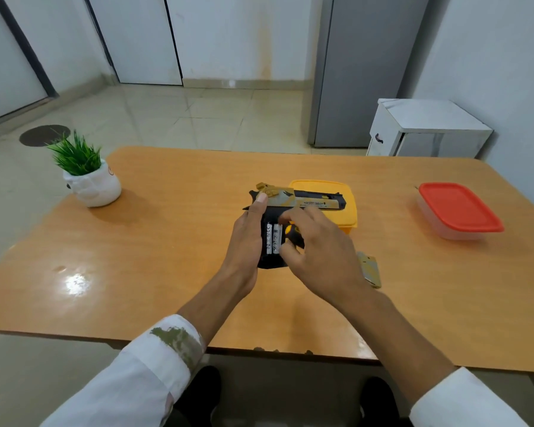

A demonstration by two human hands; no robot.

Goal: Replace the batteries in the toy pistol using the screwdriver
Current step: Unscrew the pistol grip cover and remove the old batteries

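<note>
left grip [248,241] round black-gold plastic toy pistol [315,203] | right grip [321,254] at white cylindrical batteries [273,241], pinch unclear | could spill if tilted

One legible marking: "DESERT EAGLE", printed in dark capitals along the side of the toy pistol [316,203], just above the centre of the frame. A finer line of print runs directly beneath it and is too small to read. The two batteries [273,238] seated in the grip, at the centre of the frame, carry dark symbols and print on silver casings, possibly polarity marks, not legible. The white pot [93,189], at the left of the frame, bears a small reddish mark near its rim, unreadable.
</note>
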